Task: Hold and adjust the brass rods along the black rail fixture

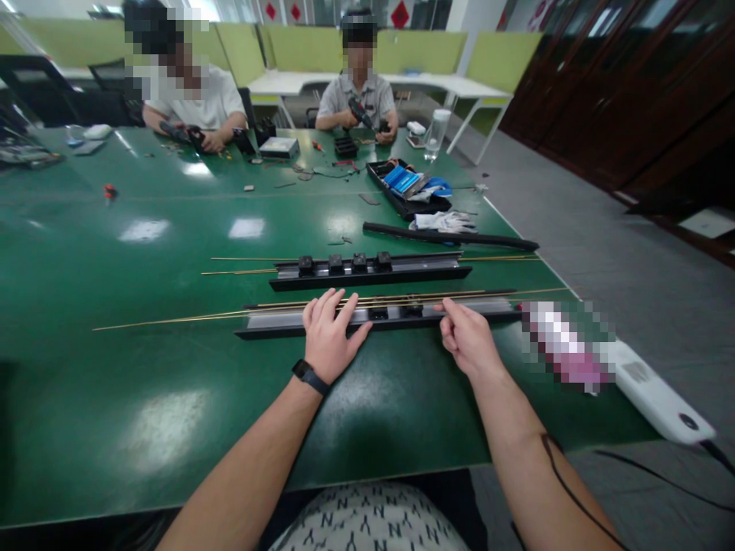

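My left hand (pixel 334 330) lies spread, fingers apart, over the near black channel rail (pixel 276 320) and the long thin brass-coloured rods (pixel 172 320) along its top. A dark band is on that wrist. Farther right along this rail, my right hand (pixel 468 333) is mostly curled, with its index finger reaching left at the rods. Whatever its fingertips hold, if anything, is too small to make out. Between the hands, small black blocks (pixel 412 306) sit in the rail. A second black rail (pixel 367 277) lies just beyond, carrying several black blocks (pixel 336 265) and more thin rods (pixel 238 272).
Behind the rails are a black strip (pixel 448 236), white gloves (pixel 445 222) and a black tray (pixel 410 207) with blue items. A white power strip (pixel 654 390) lies at the right table edge. Two people sit opposite, one holding a power drill (pixel 360 112).
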`<action>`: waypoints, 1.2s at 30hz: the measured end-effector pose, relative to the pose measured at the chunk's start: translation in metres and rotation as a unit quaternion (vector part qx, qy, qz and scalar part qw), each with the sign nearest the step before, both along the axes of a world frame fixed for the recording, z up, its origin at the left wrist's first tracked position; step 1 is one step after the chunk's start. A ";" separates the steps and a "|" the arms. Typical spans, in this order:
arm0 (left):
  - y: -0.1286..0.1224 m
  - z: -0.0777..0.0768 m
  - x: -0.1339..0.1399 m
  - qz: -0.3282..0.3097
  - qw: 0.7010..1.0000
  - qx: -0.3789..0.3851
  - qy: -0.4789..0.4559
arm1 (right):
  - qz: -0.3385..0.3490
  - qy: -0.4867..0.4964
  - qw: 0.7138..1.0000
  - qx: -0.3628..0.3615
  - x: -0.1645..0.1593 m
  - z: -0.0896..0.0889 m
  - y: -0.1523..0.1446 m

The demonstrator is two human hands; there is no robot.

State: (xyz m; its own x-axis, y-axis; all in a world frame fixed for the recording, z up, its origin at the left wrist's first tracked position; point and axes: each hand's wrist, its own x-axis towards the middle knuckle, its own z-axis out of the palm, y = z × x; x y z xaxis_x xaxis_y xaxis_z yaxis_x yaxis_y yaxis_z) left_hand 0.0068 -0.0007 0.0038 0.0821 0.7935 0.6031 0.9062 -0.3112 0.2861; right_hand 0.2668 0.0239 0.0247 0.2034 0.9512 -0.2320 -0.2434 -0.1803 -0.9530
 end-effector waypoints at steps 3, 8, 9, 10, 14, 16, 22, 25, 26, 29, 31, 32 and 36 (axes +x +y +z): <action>0.000 0.000 0.000 -0.001 1.000 -0.003 -0.004 | -0.029 0.005 1.000 0.008 0.001 0.000 0.001; 0.000 0.000 -0.001 -0.002 1.000 -0.011 -0.008 | -0.056 0.005 0.998 0.000 0.002 0.001 0.001; 0.000 0.000 -0.001 -0.002 1.000 -0.012 -0.008 | -0.049 0.004 0.999 -0.001 0.002 0.001 0.001; 0.000 0.000 -0.001 -0.001 1.000 -0.013 -0.009 | -0.038 0.003 0.999 -0.002 0.001 0.002 0.001; 0.000 0.000 -0.001 0.000 1.000 -0.016 -0.009 | -0.003 0.001 1.000 0.000 -0.001 0.001 0.000; 0.000 0.000 -0.001 0.000 1.000 -0.019 -0.006 | -0.015 0.003 1.000 0.005 0.000 0.001 0.001; 0.000 0.000 -0.001 0.000 1.000 -0.015 -0.002 | -0.071 0.005 0.997 0.001 0.003 0.000 0.003; 0.000 0.000 0.000 0.003 1.000 -0.018 -0.004 | -0.050 0.004 0.999 0.001 0.001 0.000 0.001; 0.000 0.001 0.000 0.004 1.000 -0.019 -0.004 | -0.037 0.004 0.999 0.002 0.001 -0.001 0.001; -0.001 0.002 0.000 0.003 1.000 -0.020 -0.001 | -0.007 0.002 1.000 0.006 0.000 -0.002 0.001; -0.001 0.003 -0.001 0.002 1.000 -0.020 0.000 | -0.012 0.003 1.000 0.010 0.001 -0.002 0.001; -0.001 0.003 -0.001 0.001 1.000 -0.021 0.001 | -0.022 0.004 1.000 0.010 0.002 -0.002 0.001; -0.001 0.002 -0.001 0.000 1.000 -0.024 -0.002 | -0.060 0.009 0.998 0.003 0.003 0.002 0.001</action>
